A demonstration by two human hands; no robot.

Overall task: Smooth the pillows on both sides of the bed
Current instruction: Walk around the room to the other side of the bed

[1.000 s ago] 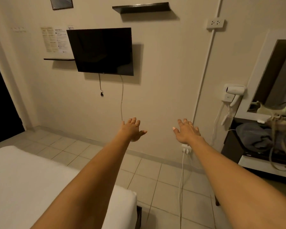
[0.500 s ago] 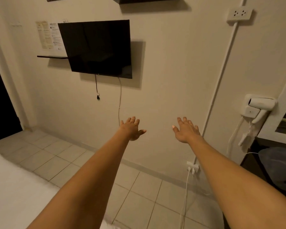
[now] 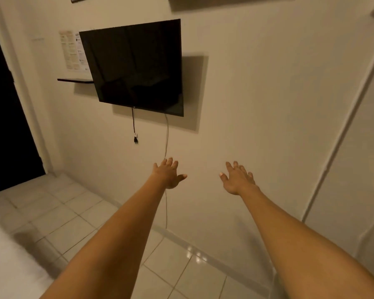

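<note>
Both arms reach toward twelve o'clock, the left hand [image 3: 167, 174] and right hand [image 3: 238, 179] spread, grasping nothing. No pillows show; only the white mattress corner [image 3: 7, 262] at eight o'clock. Best turn bedward first, I'd say.

Black television [image 3: 136, 65], beige wall [image 3: 257, 104], white tiled floor [image 3: 73, 221] (grey grout lines), white bed [image 3: 7, 264]
</note>
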